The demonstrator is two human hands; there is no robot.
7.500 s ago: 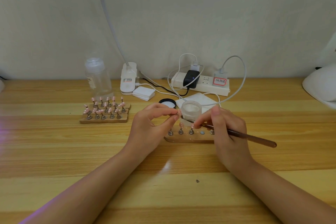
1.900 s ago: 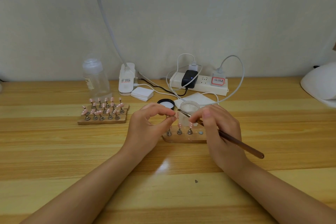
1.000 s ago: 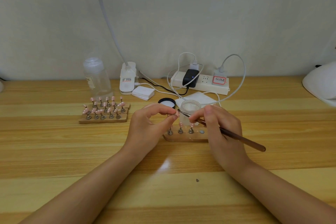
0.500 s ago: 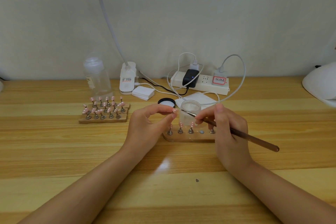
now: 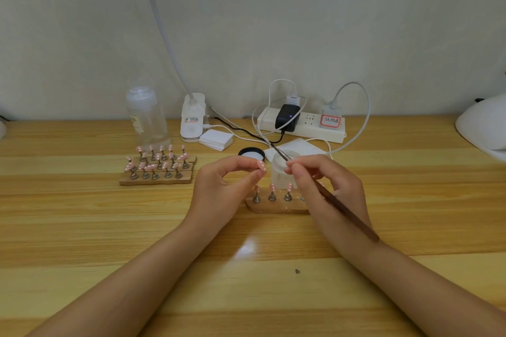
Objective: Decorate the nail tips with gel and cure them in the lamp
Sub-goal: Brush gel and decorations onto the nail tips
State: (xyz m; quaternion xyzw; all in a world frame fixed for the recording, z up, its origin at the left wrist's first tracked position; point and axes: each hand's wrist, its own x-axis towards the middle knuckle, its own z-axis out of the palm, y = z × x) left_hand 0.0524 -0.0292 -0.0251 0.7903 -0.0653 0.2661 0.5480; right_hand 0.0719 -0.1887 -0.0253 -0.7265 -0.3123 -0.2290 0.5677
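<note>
A wooden stand (image 5: 157,175) of pink nail tips sits far left, the left hand (image 5: 221,194) pinches a dotted pink nail tip (image 5: 261,165) just left of the gel jar (image 5: 283,172), and the right hand (image 5: 331,194) grips a brush (image 5: 342,205) whose tip reaches over the jar's mouth.

The surface (image 5: 82,227) is pale wood with lengthwise grain, butting against a wall at its far edge. Along that far edge stand a clear plastic bottle (image 5: 146,117), a white clip lamp base (image 5: 193,119) and a white power strip (image 5: 302,124) with plugs in it. Just nearer lie a stack of white pads (image 5: 216,139), a black jar lid (image 5: 251,152) and a frosted jar (image 5: 283,169). Toward the left edge sits a wooden stand of pink nail tips (image 5: 157,168); near the middle, a smaller wooden stand (image 5: 276,204). A white curing lamp (image 5: 484,128) sits at the right edge.
</note>
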